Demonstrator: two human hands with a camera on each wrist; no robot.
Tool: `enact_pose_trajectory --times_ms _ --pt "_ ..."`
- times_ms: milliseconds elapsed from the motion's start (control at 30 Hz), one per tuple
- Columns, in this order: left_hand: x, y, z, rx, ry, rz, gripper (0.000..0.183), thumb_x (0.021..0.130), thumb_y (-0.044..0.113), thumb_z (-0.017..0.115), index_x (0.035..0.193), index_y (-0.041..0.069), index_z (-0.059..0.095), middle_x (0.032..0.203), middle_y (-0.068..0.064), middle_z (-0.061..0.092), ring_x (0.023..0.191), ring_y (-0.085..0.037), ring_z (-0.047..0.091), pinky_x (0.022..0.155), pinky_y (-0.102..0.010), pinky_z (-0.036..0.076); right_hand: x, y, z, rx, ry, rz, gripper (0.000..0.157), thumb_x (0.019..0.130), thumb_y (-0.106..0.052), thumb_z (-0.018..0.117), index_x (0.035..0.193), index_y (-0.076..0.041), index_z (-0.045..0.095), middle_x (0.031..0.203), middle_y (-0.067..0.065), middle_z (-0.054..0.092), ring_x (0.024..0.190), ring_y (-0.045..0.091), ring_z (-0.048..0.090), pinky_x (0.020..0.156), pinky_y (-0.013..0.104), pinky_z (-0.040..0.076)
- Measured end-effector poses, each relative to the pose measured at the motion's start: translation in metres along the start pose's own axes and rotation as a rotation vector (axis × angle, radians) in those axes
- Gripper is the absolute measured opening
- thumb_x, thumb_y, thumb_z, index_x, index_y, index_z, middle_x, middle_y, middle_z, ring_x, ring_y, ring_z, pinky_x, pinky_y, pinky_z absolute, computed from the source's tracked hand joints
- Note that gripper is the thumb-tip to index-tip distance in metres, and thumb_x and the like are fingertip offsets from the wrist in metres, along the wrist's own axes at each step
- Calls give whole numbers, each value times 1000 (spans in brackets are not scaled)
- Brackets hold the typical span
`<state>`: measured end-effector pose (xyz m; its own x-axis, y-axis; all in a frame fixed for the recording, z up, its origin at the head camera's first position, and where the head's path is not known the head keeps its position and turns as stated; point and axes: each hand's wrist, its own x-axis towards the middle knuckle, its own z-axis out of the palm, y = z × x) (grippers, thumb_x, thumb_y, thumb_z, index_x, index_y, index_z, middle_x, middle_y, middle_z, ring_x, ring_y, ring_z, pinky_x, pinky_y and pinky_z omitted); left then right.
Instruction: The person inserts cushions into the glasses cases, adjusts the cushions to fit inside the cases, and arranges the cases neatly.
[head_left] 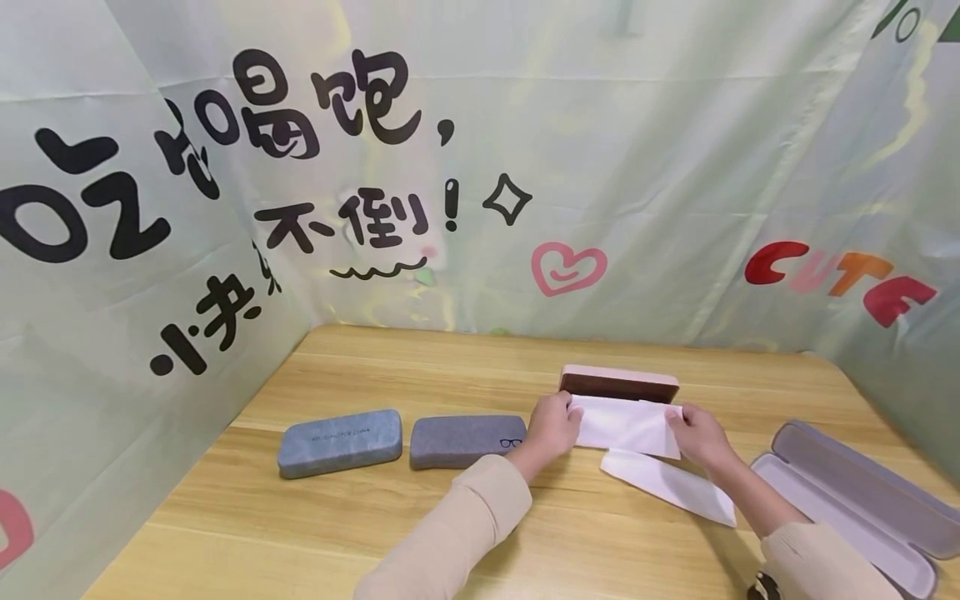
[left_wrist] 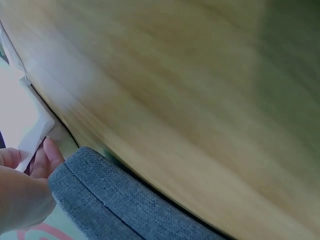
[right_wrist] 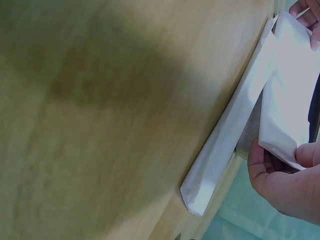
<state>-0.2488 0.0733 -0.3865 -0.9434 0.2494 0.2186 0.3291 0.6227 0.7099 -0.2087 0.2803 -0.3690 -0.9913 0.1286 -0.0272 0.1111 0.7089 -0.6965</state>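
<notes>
Wooden tabletop (head_left: 300,533), white sheet (head_left: 626,427) between fingers (right_wrist: 257,162)

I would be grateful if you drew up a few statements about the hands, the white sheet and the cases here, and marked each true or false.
1. The left hand and right hand hold the same white sheet. True.
2. In the head view, the case with the glasses drawing lies between the blue case and the left hand. True.
3. The blue case lies open. False: it is closed.
4. The case at the far right is shut. False: it stands open.
5. The pink case is beyond the held sheet in the head view. True.
6. The heart on the backdrop is blue. False: it is pink.
</notes>
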Motion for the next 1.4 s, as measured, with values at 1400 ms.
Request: enact_pose_trajectory --times_ms 1400 --pt "2 10 3 53 128 -178 25 88 22 62 67 12 54 60 3 47 55 -10 43 51 -23 31 7 1 6 141 160 111 36 95 -28 48 90 7 53 79 10 54 69 14 45 55 24 41"
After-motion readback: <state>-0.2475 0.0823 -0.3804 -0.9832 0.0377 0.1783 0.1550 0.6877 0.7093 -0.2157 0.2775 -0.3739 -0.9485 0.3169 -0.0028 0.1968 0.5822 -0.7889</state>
